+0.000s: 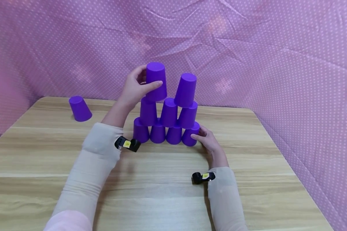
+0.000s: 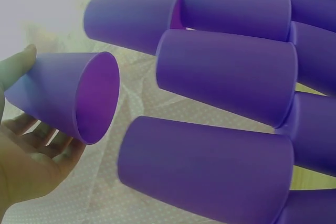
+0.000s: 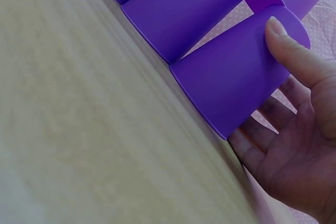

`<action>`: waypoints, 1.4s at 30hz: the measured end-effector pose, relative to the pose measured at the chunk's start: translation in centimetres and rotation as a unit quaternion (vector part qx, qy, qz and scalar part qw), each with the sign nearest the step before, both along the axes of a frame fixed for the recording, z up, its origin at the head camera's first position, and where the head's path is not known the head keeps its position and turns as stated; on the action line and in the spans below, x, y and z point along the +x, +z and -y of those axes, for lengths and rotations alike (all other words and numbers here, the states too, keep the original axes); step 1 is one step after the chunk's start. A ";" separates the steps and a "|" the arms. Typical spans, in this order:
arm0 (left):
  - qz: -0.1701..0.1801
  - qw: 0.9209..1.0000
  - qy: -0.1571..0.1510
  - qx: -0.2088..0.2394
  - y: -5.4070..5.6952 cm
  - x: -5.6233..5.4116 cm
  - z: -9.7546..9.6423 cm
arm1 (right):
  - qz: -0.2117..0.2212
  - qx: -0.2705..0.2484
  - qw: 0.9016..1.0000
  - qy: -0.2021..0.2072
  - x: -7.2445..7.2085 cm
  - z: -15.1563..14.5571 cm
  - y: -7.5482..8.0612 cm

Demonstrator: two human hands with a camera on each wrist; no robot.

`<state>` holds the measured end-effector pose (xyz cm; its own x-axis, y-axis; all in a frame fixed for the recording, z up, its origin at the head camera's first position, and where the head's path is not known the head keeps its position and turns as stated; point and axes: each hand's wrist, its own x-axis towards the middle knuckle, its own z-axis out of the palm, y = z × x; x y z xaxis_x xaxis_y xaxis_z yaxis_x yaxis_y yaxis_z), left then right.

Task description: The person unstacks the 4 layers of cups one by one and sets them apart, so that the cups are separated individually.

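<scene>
My left hand [image 1: 133, 88] grips an upside-down purple cup [image 1: 156, 75] round its side, thumb in front and fingers behind. In the left wrist view, a gap separates this held cup [image 2: 50, 85] from the stacked cups. Below it stands a pyramid of upside-down purple cups: a bottom row of several, a middle row of three, and one upper cup [image 1: 186, 89] at the right of the third level. At the right end of the bottom row, my right hand [image 1: 209, 139] holds the end cup [image 3: 236, 69], its thumb on the near side and its fingers round the outer side.
One more purple cup [image 1: 80, 109] stands upside down by itself at the back left of the wooden table [image 1: 162, 189]. Pink dotted cloth [image 1: 277, 70] hangs behind and along the sides. Each sleeved wrist carries a small black camera [image 1: 203, 177].
</scene>
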<state>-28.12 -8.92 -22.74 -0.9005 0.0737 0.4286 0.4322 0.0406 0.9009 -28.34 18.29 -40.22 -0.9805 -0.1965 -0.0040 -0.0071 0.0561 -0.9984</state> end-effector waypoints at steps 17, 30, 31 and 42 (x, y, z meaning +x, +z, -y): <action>-0.004 0.998 0.049 0.024 -1.1 3.3 4.6 | 0.000 -0.003 1.000 0.002 0.2 -0.2 -0.3; 0.014 0.991 0.076 0.112 -4.5 5.4 10.3 | 0.001 -0.018 1.000 0.003 0.0 -0.4 -0.4; 0.016 0.990 0.076 0.120 -4.7 5.5 10.7 | 0.002 -0.017 1.000 0.001 0.0 -0.5 -0.4; 0.001 0.979 0.047 0.201 -6.8 6.5 14.7 | 0.005 -0.001 1.000 -0.001 0.2 -0.7 -0.4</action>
<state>-21.61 -23.65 -29.53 -0.8963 -0.1834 0.4037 0.4412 -0.2774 0.8535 -28.12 18.95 -40.61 -0.9809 -0.1939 -0.0134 0.0031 0.0533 -0.9986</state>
